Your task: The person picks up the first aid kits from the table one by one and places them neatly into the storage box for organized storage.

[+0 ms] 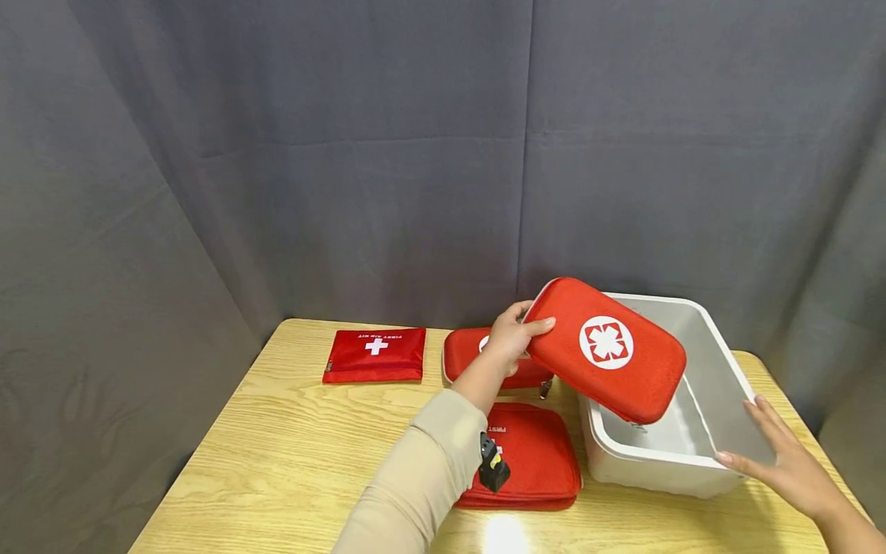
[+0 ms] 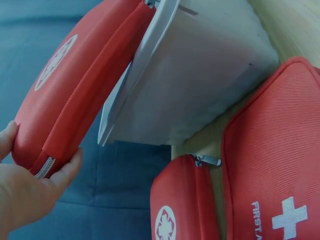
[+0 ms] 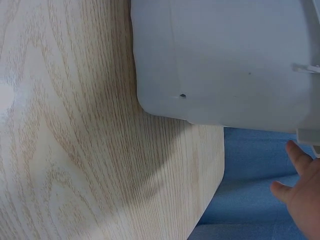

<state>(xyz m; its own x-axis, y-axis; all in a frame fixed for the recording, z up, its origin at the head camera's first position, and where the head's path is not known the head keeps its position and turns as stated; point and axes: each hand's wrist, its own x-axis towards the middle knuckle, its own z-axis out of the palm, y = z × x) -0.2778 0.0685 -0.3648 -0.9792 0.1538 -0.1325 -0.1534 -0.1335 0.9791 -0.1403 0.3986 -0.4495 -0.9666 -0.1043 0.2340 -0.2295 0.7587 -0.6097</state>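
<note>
A red hard first aid case (image 1: 647, 362) with a white round emblem hangs tilted over the white plastic bin (image 1: 713, 338). My left hand (image 1: 512, 338) grips its left end, thumb on the emblem side; the left wrist view shows the zipped edge of the case (image 2: 90, 80) between thumb and fingers. At the bin's right side my right hand (image 1: 789, 462) touches the rim, fingers fairly straight and spread. In the right wrist view only part of that hand (image 3: 305, 195) shows beside the bin's outer wall (image 3: 225, 65).
Behind my left wrist lies a smaller red zipped case (image 1: 464, 354). A flat red first aid pouch (image 1: 533, 454), partly hidden by my sleeve, lies left of the bin. Another red pouch (image 1: 377, 365) with a white cross lies further left. Grey curtain (image 1: 388, 154) backs the wooden table (image 1: 277, 446).
</note>
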